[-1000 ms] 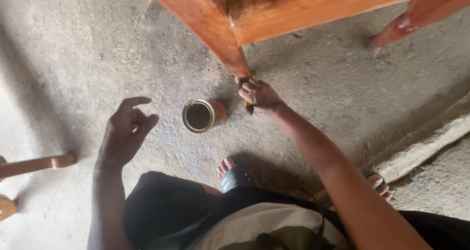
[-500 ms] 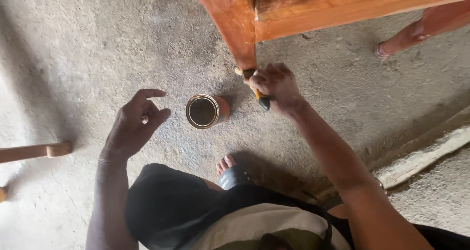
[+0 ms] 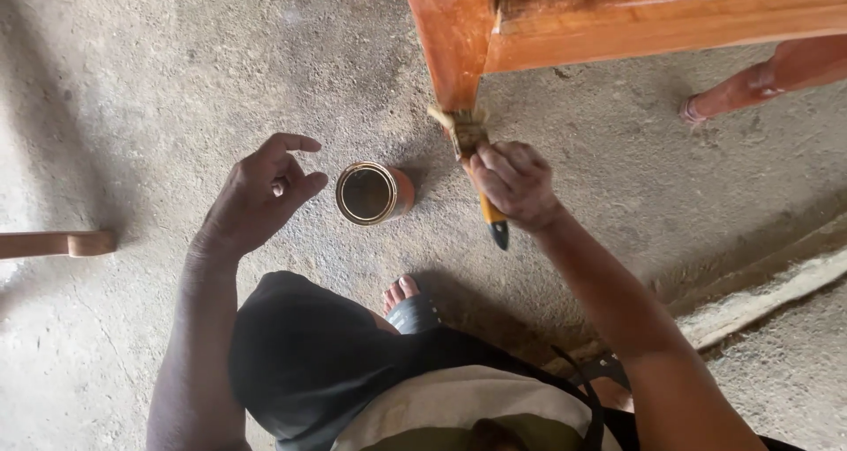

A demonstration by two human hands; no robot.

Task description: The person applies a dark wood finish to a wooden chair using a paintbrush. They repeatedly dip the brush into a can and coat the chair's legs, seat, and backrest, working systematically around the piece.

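Observation:
My right hand grips a paintbrush with a yellow and black handle. Its bristles touch the lower end of a reddish-brown wooden furniture leg. An open round tin of dark liquid stands on the concrete floor, between my two hands. My left hand hovers to the left of the tin, fingers apart, holding nothing.
The leg belongs to a varnished wooden frame along the top; another leg stands at the right. A wooden piece sticks in from the left edge. My toes show below the tin. A pale ridge crosses the floor at right.
The view has shifted, with the leg and tin now lower and more central. My right hand has drawn the brush up against the leg's foot. My left hand stays open beside the tin.

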